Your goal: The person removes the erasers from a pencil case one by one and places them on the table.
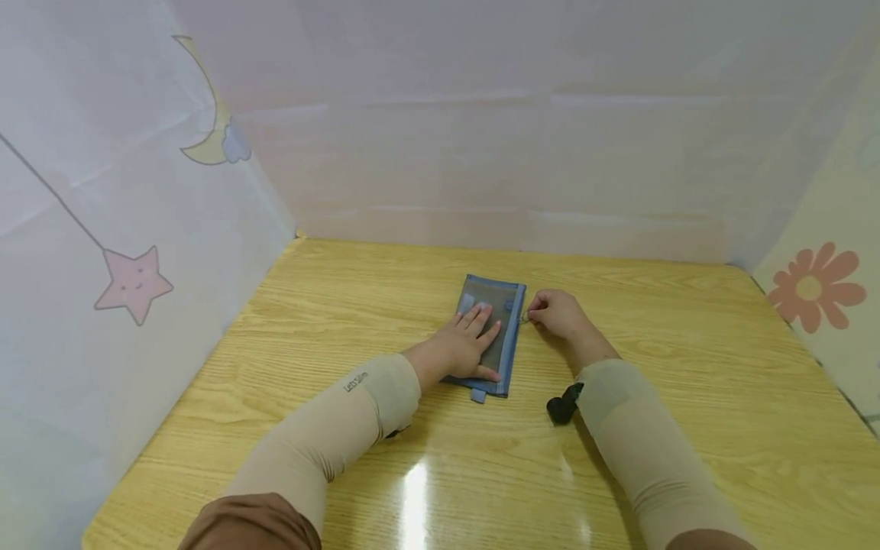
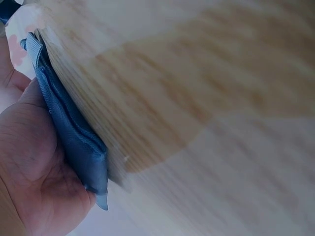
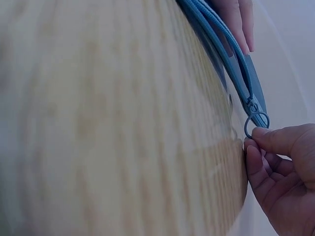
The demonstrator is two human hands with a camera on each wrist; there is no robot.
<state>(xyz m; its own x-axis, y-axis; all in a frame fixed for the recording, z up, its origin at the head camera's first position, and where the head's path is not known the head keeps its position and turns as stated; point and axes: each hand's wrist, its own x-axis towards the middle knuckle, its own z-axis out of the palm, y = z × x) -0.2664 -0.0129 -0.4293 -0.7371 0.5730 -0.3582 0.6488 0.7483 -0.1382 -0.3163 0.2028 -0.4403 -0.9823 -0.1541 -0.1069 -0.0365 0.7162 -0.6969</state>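
Note:
A blue zip pouch (image 1: 490,344) with see-through mesh lies flat on the table, its zipper along the right edge. My left hand (image 1: 464,347) rests on the pouch with straight, spread fingers. At the right edge my right hand (image 1: 558,312) pinches the ring pull (image 3: 249,126) of the zipper between thumb and forefinger. In the right wrist view the zipper's two edges stand apart on the stretch leading up to the slider (image 3: 252,105). In the left wrist view the palm (image 2: 34,162) lies against the pouch (image 2: 74,132). What the pouch holds, if anything, is unclear.
The wooden table (image 1: 330,305) stretches around the pouch on all sides. Printed sheets (image 1: 481,168) hang behind it and at both sides. A black device (image 1: 564,406) sits at the right wrist, just above the tabletop.

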